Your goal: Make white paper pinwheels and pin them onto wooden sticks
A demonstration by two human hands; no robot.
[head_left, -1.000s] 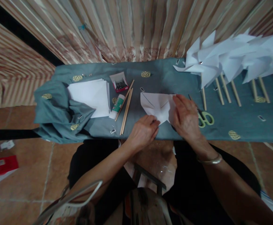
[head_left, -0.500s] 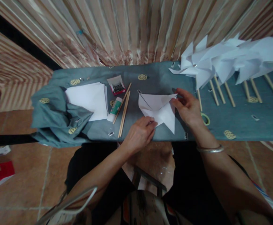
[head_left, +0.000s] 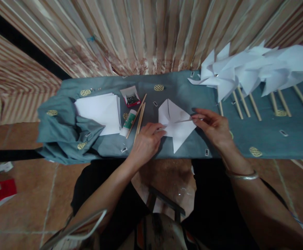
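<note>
A white sheet of paper point(head_left: 180, 128), cut in from its corners, lies on the cloth in front of me. My left hand point(head_left: 147, 140) pinches its left edge between thumb and fingers. At the opposite side, my right hand point(head_left: 212, 125) grips a pointed corner with thumb and fingertips. Left of the paper are thin wooden sticks point(head_left: 140, 119), a glue stick point(head_left: 128, 122) with a green label, and a small open box of pins point(head_left: 131, 99). Finished white paper pinwheels point(head_left: 258, 67) on sticks lie at the right.
A stack of white paper point(head_left: 98, 113) rests at the left, partly under bunched cloth. The grey-green tablecloth point(head_left: 267, 139) covers a narrow table against a striped curtain point(head_left: 156, 38). A green ring point(head_left: 231, 134), mostly hidden, sits behind my right wrist.
The paper has been turned clockwise, so its lower point has swung left. My left hand has shifted left and slightly up; my right hand has moved slightly right and down.
</note>
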